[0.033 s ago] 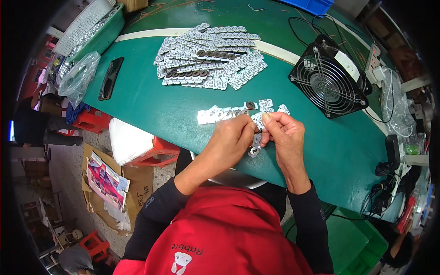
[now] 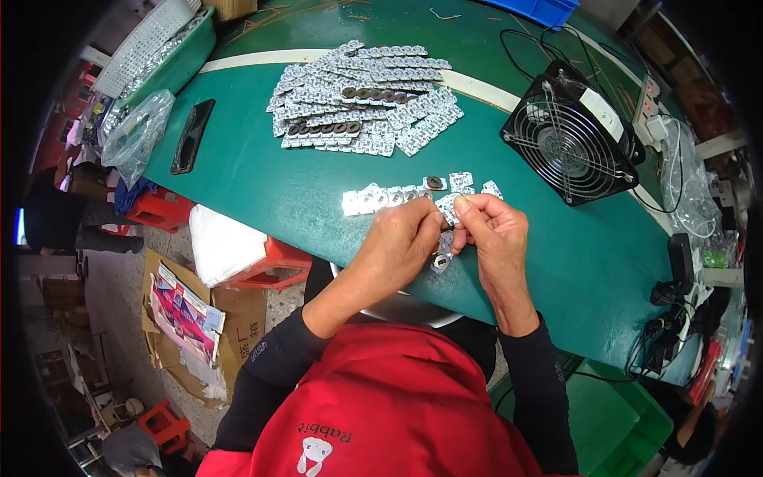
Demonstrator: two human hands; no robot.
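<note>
Close to the table's front edge, my two hands meet over a small white circuit board (image 2: 447, 210). My right hand (image 2: 497, 230) pinches it between thumb and fingers. My left hand (image 2: 401, 238) is closed at its left side, the fingertips pressed together; what lies between them is too small to make out. Below the fingers hangs or lies another board piece (image 2: 441, 261) with a dark square part; its upper end is partly hidden. Just beyond my left hand is a row of white boards (image 2: 373, 199) with round parts. A dark round piece (image 2: 434, 183) and loose boards (image 2: 461, 181) lie beyond the fingers.
A large pile of white board strips (image 2: 358, 103) covers the table's far middle. On the right stands a black fan (image 2: 568, 139) with cables. A phone (image 2: 192, 135), a plastic bag (image 2: 143, 131) and a green basin (image 2: 179, 67) are at the left.
</note>
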